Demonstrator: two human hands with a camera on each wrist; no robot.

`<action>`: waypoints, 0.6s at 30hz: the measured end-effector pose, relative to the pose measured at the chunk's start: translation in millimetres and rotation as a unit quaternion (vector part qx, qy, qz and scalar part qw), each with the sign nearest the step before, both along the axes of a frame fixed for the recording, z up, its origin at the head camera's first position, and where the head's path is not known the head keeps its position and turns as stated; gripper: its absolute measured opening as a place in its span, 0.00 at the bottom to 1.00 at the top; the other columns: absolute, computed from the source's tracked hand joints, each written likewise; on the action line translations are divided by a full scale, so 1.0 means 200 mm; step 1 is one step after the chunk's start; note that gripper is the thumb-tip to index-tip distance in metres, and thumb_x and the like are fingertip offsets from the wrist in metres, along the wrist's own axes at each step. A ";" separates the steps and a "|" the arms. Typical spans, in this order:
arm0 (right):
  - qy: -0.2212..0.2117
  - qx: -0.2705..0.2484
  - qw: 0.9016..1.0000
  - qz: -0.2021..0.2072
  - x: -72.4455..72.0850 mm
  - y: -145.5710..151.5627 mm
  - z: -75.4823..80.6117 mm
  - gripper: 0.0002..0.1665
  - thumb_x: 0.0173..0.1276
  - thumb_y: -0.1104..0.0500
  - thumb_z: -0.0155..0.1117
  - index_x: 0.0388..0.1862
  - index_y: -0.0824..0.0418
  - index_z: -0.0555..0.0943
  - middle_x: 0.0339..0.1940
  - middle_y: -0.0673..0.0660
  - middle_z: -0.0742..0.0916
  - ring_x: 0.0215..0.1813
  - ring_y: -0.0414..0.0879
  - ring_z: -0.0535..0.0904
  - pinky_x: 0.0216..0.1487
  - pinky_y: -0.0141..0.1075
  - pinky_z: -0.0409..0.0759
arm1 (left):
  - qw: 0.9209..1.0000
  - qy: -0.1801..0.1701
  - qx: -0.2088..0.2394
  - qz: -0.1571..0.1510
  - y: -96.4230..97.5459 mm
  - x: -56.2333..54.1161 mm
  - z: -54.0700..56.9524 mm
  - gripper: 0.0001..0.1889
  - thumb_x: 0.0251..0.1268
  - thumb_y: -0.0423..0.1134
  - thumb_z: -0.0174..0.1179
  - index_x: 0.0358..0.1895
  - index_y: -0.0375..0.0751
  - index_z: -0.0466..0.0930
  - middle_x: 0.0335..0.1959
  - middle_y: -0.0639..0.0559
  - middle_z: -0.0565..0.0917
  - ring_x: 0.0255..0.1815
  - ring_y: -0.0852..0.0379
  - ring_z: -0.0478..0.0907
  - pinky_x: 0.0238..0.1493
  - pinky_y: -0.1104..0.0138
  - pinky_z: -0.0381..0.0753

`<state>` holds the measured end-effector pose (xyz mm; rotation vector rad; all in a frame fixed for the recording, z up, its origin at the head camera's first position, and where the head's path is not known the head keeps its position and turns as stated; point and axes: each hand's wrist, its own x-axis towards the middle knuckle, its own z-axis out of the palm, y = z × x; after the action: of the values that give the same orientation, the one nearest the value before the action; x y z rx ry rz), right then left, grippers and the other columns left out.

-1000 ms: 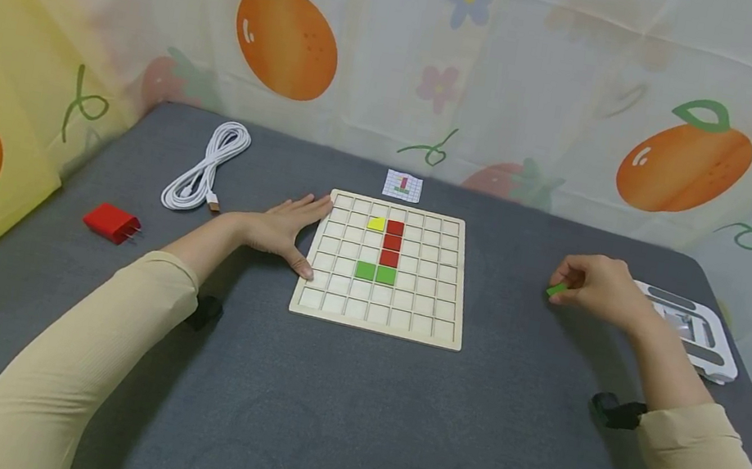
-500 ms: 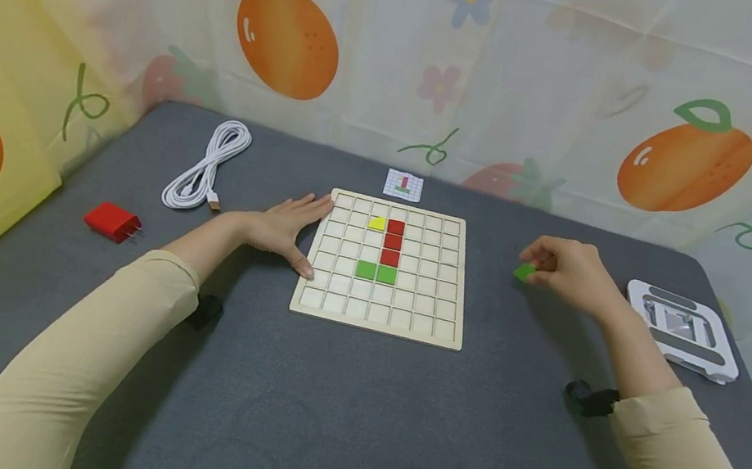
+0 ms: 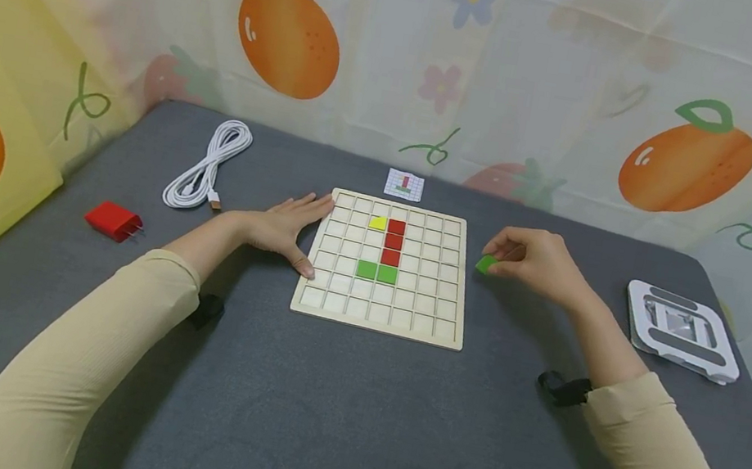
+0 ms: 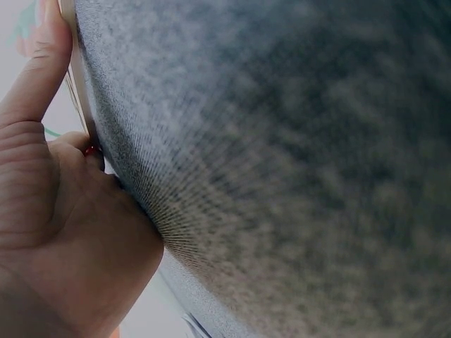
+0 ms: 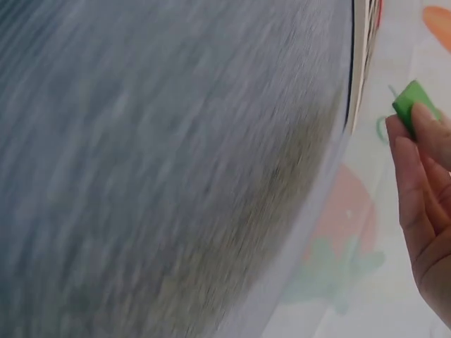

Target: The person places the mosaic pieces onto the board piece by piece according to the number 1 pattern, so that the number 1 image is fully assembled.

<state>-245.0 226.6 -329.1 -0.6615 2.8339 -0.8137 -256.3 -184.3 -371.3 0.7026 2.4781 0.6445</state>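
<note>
A wooden grid board (image 3: 420, 325) lies on the dark table. In its cells sit red squares (image 3: 393, 242) in a column, two green squares (image 3: 366, 269) side by side below them, and one yellow piece (image 3: 378, 222) with a cut corner. My left hand (image 3: 279, 231) rests at the board's left edge, thumb and fingers spread along it. Just beyond the right edge, my right hand (image 3: 538, 266) pinches a green tile (image 5: 411, 103) between thumb and fingers, raised above the table. The left wrist view shows the left thumb (image 4: 42, 63) against the board's side.
Behind the board lies a small printed pattern card (image 3: 404, 184). A coiled white cable (image 3: 204, 166) and a red charger plug (image 3: 113, 221) lie on the left. On the right is a white and grey folding stand (image 3: 682, 331). A printed curtain hangs behind the table.
My right hand has moved left with the green tile, away from the white and grey stand and close to the board's right edge. My left hand has stayed in place.
</note>
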 end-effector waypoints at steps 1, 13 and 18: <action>-0.005 -0.006 1.000 -0.001 0.00 -0.02 0.00 0.10 0.61 0.62 0.73 0.41 0.54 0.86 0.40 0.55 0.89 0.44 0.49 0.88 0.44 0.41 0.84 | 1.000 0.000 0.000 0.000 0.00 0.00 0.00 0.68 0.48 0.60 0.73 0.81 0.39 0.32 0.83 0.43 0.32 0.84 0.39 0.26 0.81 0.42 0.29; -0.049 -0.034 0.997 0.044 0.00 -0.22 -0.01 0.10 0.66 0.63 0.68 0.45 0.56 0.87 0.42 0.56 0.90 0.40 0.48 0.88 0.40 0.37 0.85 | 1.000 0.000 0.003 -0.002 0.00 0.00 0.01 0.68 0.48 0.60 0.73 0.80 0.38 0.32 0.83 0.42 0.32 0.83 0.39 0.26 0.81 0.42 0.28; -0.045 -0.028 0.997 0.058 0.00 -0.29 -0.01 0.11 0.67 0.64 0.66 0.47 0.57 0.87 0.42 0.55 0.89 0.37 0.47 0.88 0.37 0.36 0.81 | 1.000 0.002 0.006 -0.004 0.00 0.00 0.01 0.68 0.48 0.60 0.73 0.80 0.37 0.33 0.83 0.41 0.33 0.83 0.38 0.26 0.81 0.42 0.29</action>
<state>-244.2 168.2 -331.8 -0.7680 2.6742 -0.8814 -255.7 -183.6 -368.8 0.7188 2.4762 0.6563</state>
